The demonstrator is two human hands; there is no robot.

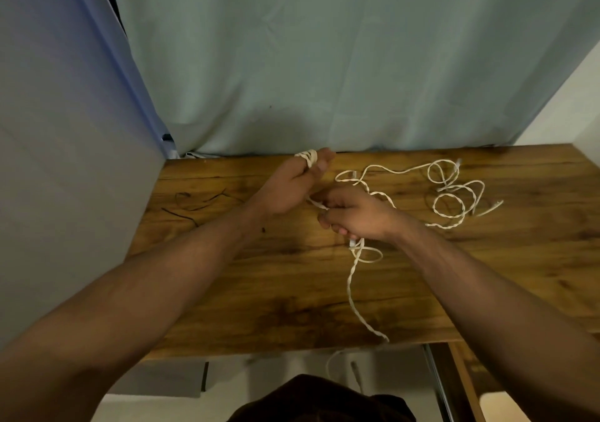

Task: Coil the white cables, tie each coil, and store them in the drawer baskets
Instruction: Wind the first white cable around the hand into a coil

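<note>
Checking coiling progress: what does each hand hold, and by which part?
The left hand holds white cable turns wound round its fingers; right hand grips the strand feeding them.

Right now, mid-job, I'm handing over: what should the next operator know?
Left hand: holds the first turns of white cable wound round its fingers.
Right hand: grips the same cable, just beside the left.
Most of the cable lies loose on the table, to the right; one stretch trails over the near edge.
Thin dark strands, perhaps ties, lie left.
Done: coil begun.
Left: wind, tie, store; baskets not in view.
</note>
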